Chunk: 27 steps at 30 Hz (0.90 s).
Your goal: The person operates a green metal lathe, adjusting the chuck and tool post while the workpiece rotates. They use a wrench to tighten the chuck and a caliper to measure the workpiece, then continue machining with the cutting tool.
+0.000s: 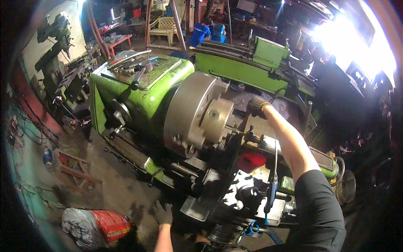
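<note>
On a green lathe, a round steel workpiece (pixel 218 119) with a bored hole in its side sits in the jaws of the large chuck (pixel 189 109). Reaching across the machine, my right hand (pixel 257 106) in a knitted glove is curled beyond the workpiece's right end. Its fingertips face away, so whatever they hold is hidden. A drill bit (pixel 237 132) in the tailstock (pixel 270 143) points at the workpiece's face. Low in front of the lathe, my gloved left hand (pixel 163 214) has its fingers spread, holding nothing. It is nearest to the carriage's handwheel side.
A red cloth (pixel 252 161) lies beside the tool post (pixel 247 194). An air blow gun (pixel 272 195) with a coiled blue hose rests on the carriage. Tools lie atop the headstock (pixel 168 69). A red and white sack (pixel 109 227) is on the floor. Another green machine (pixel 235 67) stands behind.
</note>
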Motion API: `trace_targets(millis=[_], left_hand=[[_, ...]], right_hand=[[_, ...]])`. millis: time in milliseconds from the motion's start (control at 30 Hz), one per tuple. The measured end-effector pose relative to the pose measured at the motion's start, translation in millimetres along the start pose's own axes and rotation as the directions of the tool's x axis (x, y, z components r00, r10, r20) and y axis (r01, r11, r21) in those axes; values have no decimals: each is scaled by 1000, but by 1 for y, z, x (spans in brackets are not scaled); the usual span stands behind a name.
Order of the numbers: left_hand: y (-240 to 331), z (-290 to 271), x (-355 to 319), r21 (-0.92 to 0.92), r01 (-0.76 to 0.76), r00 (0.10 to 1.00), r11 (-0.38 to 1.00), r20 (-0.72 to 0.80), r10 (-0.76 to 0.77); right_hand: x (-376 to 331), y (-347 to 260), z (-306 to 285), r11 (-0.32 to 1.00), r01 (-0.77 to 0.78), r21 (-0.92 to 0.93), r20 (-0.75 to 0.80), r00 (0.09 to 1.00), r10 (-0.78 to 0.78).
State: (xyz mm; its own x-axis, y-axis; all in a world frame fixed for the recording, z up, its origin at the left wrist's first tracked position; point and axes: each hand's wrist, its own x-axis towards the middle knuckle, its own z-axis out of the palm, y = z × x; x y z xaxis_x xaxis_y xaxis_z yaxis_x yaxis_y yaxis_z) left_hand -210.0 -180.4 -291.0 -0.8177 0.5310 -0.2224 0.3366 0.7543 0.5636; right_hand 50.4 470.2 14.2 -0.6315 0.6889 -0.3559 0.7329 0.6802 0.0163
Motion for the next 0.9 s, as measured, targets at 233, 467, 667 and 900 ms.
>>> trace_targets(millis=[233,467,667,900], left_hand=[[60,8,142,514,-282,948,810,17,319],[-45,76,137,681,-188,976,707,52,210],[-30,73,139,555,-110,934,824,342,-106],[-71,46,77,397,24,987,918,134,-83]], right_hand=[[-26,-79,-41,999,-41,-8,52,998,42],[-4,-62,-21,991,118,-67,108,988,-111],[-3,38,0,830,451,-327,88,889,-448],[-34,-37,-9,967,170,189,-5,985,-172]])
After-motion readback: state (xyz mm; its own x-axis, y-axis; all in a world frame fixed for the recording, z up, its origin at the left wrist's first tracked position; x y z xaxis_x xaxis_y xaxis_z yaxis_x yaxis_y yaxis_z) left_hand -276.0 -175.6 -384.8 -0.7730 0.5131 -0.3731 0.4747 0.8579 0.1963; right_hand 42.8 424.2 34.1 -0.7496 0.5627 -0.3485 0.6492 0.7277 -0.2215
